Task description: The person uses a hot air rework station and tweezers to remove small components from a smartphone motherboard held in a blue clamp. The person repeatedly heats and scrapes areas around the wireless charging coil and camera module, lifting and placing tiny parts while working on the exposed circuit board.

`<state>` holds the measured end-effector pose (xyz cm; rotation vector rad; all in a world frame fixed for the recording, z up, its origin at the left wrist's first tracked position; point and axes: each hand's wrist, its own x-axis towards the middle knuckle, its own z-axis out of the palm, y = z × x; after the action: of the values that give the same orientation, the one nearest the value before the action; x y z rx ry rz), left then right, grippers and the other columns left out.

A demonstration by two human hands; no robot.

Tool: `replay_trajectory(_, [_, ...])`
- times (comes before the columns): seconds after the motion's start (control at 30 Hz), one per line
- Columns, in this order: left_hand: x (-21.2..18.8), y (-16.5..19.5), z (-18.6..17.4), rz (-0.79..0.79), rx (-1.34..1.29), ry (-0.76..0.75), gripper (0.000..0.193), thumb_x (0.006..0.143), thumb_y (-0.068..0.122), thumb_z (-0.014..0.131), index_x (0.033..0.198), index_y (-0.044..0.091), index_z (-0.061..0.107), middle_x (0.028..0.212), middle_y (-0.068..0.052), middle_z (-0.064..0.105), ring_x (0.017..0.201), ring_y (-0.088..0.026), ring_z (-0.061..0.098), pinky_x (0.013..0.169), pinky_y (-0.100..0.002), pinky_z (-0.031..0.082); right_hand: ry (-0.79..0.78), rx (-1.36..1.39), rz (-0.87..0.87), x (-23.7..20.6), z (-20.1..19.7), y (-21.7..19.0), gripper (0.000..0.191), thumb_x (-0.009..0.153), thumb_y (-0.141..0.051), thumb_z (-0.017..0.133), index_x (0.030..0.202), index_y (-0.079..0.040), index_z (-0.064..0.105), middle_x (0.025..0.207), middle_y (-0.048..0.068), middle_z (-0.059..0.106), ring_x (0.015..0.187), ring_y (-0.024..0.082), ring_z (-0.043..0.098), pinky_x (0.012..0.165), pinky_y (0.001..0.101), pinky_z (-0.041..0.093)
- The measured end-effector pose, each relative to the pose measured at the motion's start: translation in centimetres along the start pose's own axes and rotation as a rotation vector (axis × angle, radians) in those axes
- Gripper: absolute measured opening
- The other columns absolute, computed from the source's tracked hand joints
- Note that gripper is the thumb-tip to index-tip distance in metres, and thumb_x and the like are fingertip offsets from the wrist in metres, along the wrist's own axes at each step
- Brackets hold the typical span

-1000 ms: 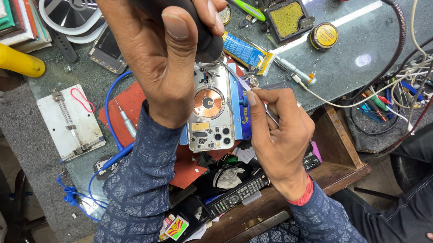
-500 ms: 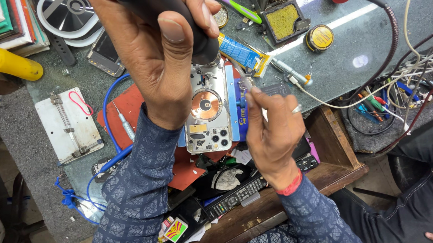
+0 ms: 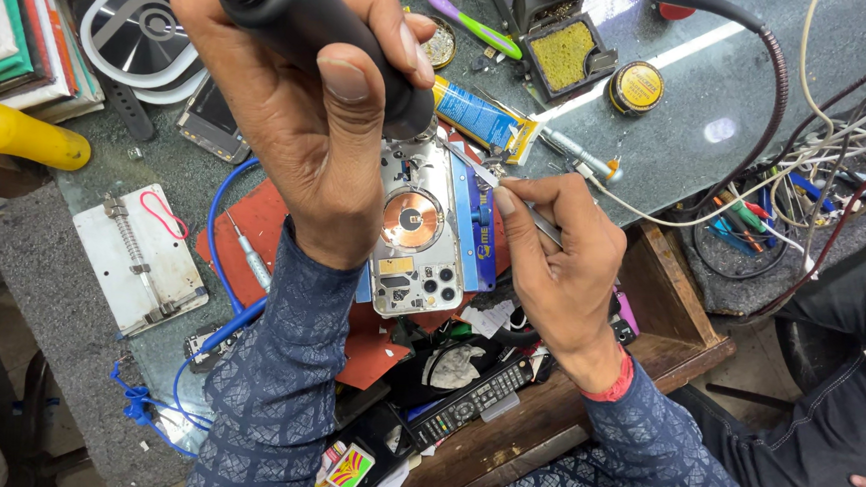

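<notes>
The left hand (image 3: 306,115) is wrapped tight around a thick black tool handle (image 3: 306,20), its tip hidden behind the fingers, just above an opened phone back housing (image 3: 415,234) with a copper coil. Right of that, the right hand (image 3: 557,266) pinches slim metal tweezers (image 3: 502,186), tip touching the housing's upper edge. Beyond lies a blue-and-yellow tube (image 3: 481,116).

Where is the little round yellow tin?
In the head view, the round yellow tin sits on the table's far right, beside the square tray with a yellow sponge.
</notes>
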<state>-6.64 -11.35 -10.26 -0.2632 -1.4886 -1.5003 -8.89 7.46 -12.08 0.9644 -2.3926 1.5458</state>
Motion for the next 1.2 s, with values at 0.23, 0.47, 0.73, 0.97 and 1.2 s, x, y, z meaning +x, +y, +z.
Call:
replay_trajectory(0.23, [-0.1,0.1,0.2,-0.005,-0.024,0.009,0.044,0.118,0.042,0.055,0.14,0.015,0.028,0.097,-0.011,0.059,0.076,-0.016,0.061,0.084,-0.03,0.058,0.034,0.032,0.007,-0.3,0.4,0.3,0.01,0.105,-0.007,0.071,0.107,0.001,0.065,0.096,0.009,0.073,0.084,0.016,0.071,0.076,0.0286,0.054])
replay_trajectory(0.47, [0.0,0.1,0.5,0.003,-0.018,0.031,0.043,0.117,0.042,0.055,0.138,0.015,0.029,0.099,-0.011,0.061,0.077,-0.016,0.061,0.085,-0.031,0.057,0.124,-0.33,-0.292,-0.8,1.3,2.0,0.013,0.095,-0.001,0.08,0.103,0.0,0.07,0.074,0.01,0.062,0.067,0.028,0.054,0.064,0.0404,0.041])
replay_trajectory(0.73, [0.1,0.1,0.4,-0.004,-0.063,0.032,0.043,0.117,0.043,0.056,0.138,0.016,0.03,0.102,-0.01,0.058,0.078,-0.016,0.06,0.083,-0.03,0.056,0.048,0.041,0.095,-0.3,0.2,1.3,0.011,0.105,-0.007,0.071,0.104,0.002,0.065,0.09,0.007,0.073,0.073,0.008,0.057,0.064,0.0241,0.045])
replay_trajectory(0.97, [0.0,-0.2,0.2,-0.002,-0.066,0.032,0.046,0.116,0.043,0.057,0.141,0.016,0.028,0.1,-0.011,0.059,0.077,-0.016,0.06,0.081,-0.03,0.056,-0.008,0.115,0.069,0.2,0.5,0.3,0.011,0.106,-0.007,0.068,0.106,0.003,0.065,0.095,0.006,0.073,0.084,0.006,0.064,0.071,0.0218,0.052])
replay_trajectory(1.2, [-0.1,-0.5,0.4,0.015,-0.063,0.05,0.045,0.116,0.04,0.056,0.142,0.016,0.029,0.096,-0.011,0.056,0.075,-0.019,0.06,0.08,-0.032,0.056,0.082,-0.015,-0.038,-0.7,1.6,0.5,0.009,0.105,-0.005,0.07,0.106,0.002,0.065,0.094,0.009,0.071,0.082,0.015,0.065,0.072,0.0285,0.051])
